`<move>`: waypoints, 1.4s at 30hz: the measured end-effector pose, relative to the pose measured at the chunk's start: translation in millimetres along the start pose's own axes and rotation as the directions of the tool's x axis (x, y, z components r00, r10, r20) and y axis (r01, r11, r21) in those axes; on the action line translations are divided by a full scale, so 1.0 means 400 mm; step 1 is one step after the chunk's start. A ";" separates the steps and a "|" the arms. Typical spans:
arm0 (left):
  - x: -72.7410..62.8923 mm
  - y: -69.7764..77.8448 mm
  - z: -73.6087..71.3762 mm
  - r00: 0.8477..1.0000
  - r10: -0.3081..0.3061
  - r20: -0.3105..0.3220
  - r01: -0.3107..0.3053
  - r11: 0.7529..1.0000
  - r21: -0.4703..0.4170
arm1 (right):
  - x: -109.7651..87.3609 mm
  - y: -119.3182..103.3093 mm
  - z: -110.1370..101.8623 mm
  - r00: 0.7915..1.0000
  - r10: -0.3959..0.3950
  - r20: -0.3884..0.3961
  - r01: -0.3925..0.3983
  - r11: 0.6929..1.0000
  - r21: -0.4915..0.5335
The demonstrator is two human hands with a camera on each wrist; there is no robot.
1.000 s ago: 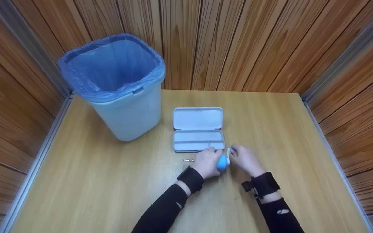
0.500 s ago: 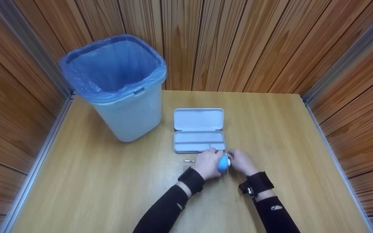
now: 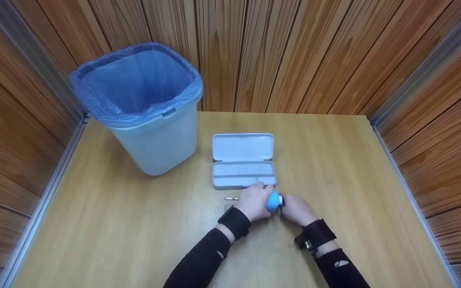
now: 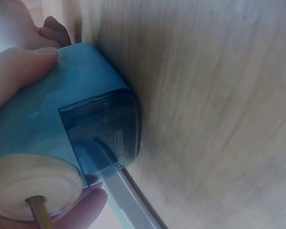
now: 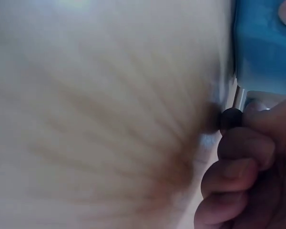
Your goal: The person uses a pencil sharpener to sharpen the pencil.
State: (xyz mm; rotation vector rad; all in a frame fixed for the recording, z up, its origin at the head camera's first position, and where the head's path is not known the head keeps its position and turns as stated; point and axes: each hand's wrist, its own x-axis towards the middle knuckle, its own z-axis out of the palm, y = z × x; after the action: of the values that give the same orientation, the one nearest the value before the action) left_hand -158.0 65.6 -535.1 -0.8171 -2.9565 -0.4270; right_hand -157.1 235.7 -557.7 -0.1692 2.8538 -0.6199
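Note:
A blue crank pencil sharpener (image 3: 273, 201) sits on the table in front of an open pencil case. My left hand (image 3: 254, 201) grips its body, with the thumb along one side in the left wrist view. From the sharpener's round pale front a pencil (image 4: 39, 213) sticks out; in the head view its end shows left of my left hand. At the sharpener's right side, my right hand (image 3: 297, 210) pinches the dark knob (image 5: 231, 119) of the crank, the other fingers curled. A see-through shavings drawer (image 4: 105, 136) shows on the sharpener.
The pale pencil case (image 3: 244, 169) has its lid raised toward the back, with narrow compartments in its base. A bin (image 3: 162, 140) lined with a blue bag stands at the back left. Wood-panelled walls (image 3: 234, 56) enclose the table (image 3: 134, 232).
My right hand has carried the crank handle round, from raised beside the sharpener to lower and nearer me. The left hand has stayed in place on the sharpener.

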 end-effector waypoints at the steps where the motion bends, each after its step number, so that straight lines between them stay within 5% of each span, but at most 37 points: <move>1: 0.000 0.000 0.002 1.000 0.002 -0.001 -0.002 1.000 0.002 | -0.002 0.000 0.001 1.000 -0.002 -0.001 0.002 1.000 -0.010; 23: 0.003 0.005 -0.007 0.999 -0.028 0.044 0.028 1.000 -0.004 | -0.091 -0.017 -0.001 0.999 0.032 0.035 -0.033 0.999 0.037; 33: 0.000 0.003 -0.003 1.000 0.000 -0.011 0.001 1.000 0.019 | -0.135 -0.027 -0.013 0.999 -0.032 -0.030 0.032 0.999 -0.017; 42: 0.000 0.002 -0.004 1.000 -0.011 0.012 0.012 1.000 -0.009 | -0.164 -0.051 -0.046 0.998 -0.040 -0.052 0.039 0.999 -0.018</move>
State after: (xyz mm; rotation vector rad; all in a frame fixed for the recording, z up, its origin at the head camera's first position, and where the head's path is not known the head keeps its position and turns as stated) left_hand -157.7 65.9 -533.2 -0.8070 -2.9741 -0.4380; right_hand -96.5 235.0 -520.6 -0.2151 2.9136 -0.6163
